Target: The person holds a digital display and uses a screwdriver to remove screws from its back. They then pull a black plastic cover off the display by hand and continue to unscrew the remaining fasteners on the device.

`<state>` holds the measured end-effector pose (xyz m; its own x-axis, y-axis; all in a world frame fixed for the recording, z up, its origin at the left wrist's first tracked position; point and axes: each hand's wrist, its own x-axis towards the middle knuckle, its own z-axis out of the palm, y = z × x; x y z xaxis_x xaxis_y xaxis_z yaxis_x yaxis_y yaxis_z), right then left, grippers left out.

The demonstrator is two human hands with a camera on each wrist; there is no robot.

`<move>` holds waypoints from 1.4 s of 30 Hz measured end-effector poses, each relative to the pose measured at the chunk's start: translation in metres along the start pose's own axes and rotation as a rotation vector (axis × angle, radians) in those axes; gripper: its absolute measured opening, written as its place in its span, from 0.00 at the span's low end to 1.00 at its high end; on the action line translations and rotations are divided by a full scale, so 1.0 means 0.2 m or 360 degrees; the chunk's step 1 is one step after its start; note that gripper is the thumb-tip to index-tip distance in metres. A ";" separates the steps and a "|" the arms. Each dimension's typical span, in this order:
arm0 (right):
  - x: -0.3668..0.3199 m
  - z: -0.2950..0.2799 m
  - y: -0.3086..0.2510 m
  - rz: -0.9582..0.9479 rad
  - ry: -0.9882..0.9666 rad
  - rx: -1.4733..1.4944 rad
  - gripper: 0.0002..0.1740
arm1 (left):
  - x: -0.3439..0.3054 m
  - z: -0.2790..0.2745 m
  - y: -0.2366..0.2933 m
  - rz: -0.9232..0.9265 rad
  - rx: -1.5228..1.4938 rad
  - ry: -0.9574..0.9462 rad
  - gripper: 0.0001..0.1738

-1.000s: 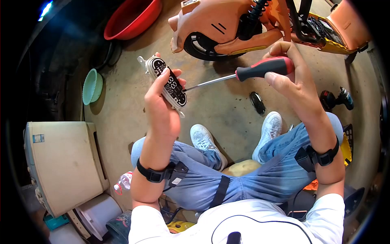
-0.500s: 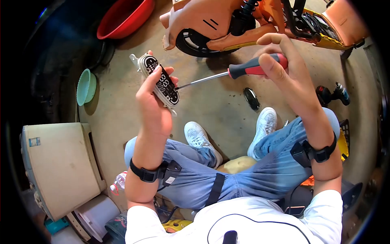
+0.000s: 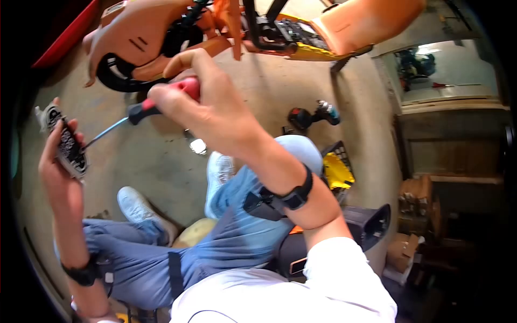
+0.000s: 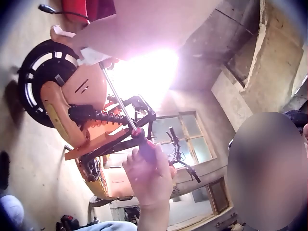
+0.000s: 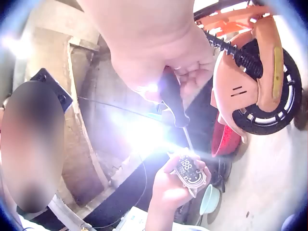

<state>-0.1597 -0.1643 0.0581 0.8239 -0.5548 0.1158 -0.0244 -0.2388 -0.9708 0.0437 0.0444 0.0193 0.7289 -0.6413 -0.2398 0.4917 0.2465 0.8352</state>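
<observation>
My left hand grips a small oval digital display panel with a black face and pale casing, at the far left of the head view. Its thumb lies over the face, and in the right wrist view the panel shows printed segment digits. A screwdriver with a red and black handle is held in my right hand, thumb along the handle. The thin metal shaft slants down to the panel's edge, its tip right at the rim. In the left wrist view the hand holding the panel hides most of it.
An orange two-wheeled scooter stands just ahead, its bodywork partly open. On the floor lie a cordless drill and a shiny piece. A yellow part sits by my right knee; a red basin is at upper left.
The head view has swung to the right, so hands and scooter appear farther left and a window and shelves show. Both hands keep hold of the panel and screwdriver.
</observation>
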 end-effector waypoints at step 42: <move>-0.01 -0.06 -0.04 0.0355 -0.0090 0.0168 0.23 | -0.07 0.14 0.04 0.0056 0.0117 0.0174 0.28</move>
<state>-0.1680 -0.1700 0.0675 0.8352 -0.5382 -0.1130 -0.1524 -0.0291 -0.9879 0.0242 0.0364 0.0436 0.7946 -0.5492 -0.2587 0.4314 0.2110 0.8771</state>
